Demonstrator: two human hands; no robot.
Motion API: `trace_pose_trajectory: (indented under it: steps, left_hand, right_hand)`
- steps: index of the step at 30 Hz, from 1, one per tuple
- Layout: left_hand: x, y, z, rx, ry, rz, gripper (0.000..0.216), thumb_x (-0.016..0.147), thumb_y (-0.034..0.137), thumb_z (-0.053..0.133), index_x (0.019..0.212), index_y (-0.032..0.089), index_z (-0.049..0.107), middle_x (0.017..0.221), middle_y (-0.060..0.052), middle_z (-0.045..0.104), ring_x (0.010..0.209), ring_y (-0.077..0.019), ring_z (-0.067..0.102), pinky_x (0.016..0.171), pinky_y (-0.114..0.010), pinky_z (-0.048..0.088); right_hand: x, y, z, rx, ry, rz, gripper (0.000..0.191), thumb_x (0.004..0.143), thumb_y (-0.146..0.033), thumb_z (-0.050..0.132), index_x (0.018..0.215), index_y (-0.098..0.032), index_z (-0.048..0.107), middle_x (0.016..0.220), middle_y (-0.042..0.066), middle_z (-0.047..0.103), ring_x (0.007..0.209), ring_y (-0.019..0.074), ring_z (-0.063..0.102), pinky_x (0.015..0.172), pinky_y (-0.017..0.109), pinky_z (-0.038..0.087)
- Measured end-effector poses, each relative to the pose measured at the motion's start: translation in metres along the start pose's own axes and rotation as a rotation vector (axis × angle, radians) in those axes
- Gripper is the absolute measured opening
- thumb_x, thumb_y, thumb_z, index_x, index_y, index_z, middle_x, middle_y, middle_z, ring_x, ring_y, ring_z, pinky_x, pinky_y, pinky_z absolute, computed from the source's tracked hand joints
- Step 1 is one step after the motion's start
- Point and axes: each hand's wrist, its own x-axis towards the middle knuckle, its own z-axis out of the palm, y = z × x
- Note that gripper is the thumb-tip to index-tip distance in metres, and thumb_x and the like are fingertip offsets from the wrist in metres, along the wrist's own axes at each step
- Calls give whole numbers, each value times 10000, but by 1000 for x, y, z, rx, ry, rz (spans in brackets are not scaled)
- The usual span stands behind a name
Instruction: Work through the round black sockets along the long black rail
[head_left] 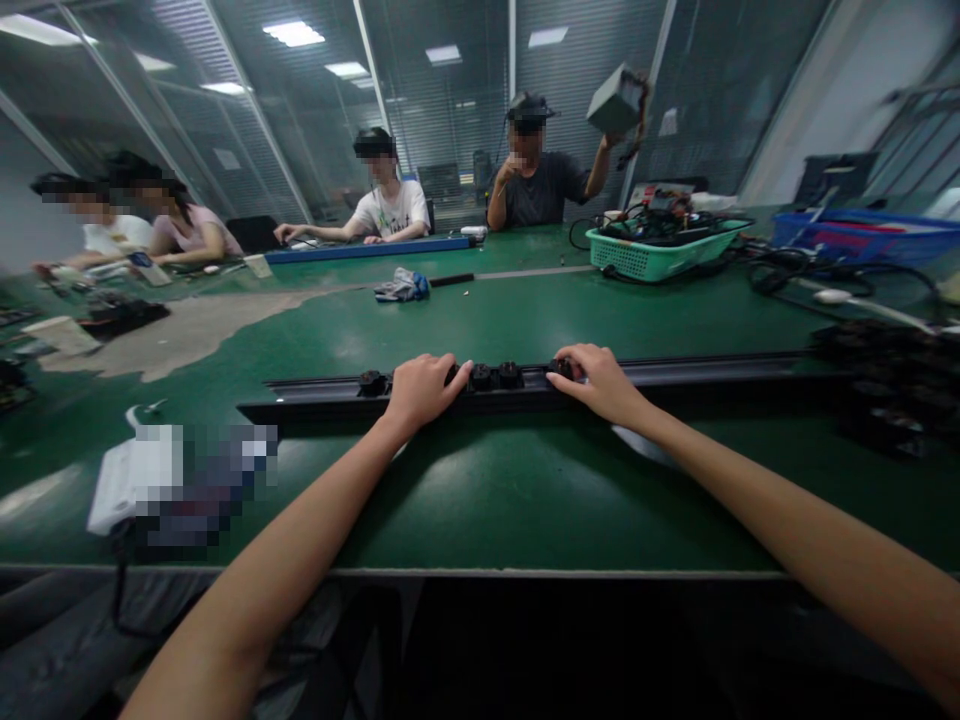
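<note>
A long black channel rail [510, 402] lies crosswise on the green table. Small black blocks sit in its groove; one block [371, 382] is left of my hands, and a pair of blocks [496, 375] stands between them. My left hand [426, 388] curls over the rail, its thumb and fingers closed around a dark block mostly hidden by the hand. With thumb and fingertips, my right hand [594, 380] pinches another small black block [559, 368] in the groove. The fingertips of both hands are partly hidden.
A heap of black parts [892, 380] lies by the rail's right end. Beyond are a green basket [660, 255] with cables, a blue basket [870, 235] and gloves [403, 286]. A white device [135, 475] lies at left. Several people sit opposite; one person [544, 185] lifts a grey box [616, 100].
</note>
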Motion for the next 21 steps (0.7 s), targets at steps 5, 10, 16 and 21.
trace_pose_trajectory:
  steps: [5, 10, 16, 21]
  left_hand:
    - [0, 0, 0, 11, 6, 11, 681, 1105, 624, 231, 1024, 183, 745, 964, -138, 762, 888, -269, 695, 675, -333, 367]
    - [0, 0, 0, 18, 9, 14, 681, 1106, 620, 232, 1033, 184, 749, 957, -136, 760, 888, -274, 698, 664, -336, 359]
    - [0, 0, 0, 21, 7, 8, 679, 1106, 620, 232, 1035, 189, 751, 962, -134, 760, 879, -268, 695, 663, -329, 355]
    - [2, -1, 2, 37, 15, 10, 702, 1104, 634, 210, 1015, 192, 747, 945, -131, 759, 868, -266, 698, 651, -326, 340]
  right_hand:
    - [-1, 1, 2, -14, 27, 13, 254, 967, -447, 587, 1034, -209, 644, 819, 59, 617, 835, 263, 569, 801, 380, 350]
    - [-1, -1, 1, -44, 21, 6, 251, 971, -429, 584, 1048, -198, 643, 844, 71, 634, 847, 267, 582, 796, 378, 351]
    - [0, -2, -7, -96, -33, -54, 255, 996, -448, 586, 1029, -205, 653, 846, 70, 651, 828, 261, 587, 790, 379, 355]
    - [0, 0, -5, -65, -19, -23, 236, 976, -421, 614, 1047, -199, 650, 843, 64, 641, 849, 264, 601, 800, 375, 368]
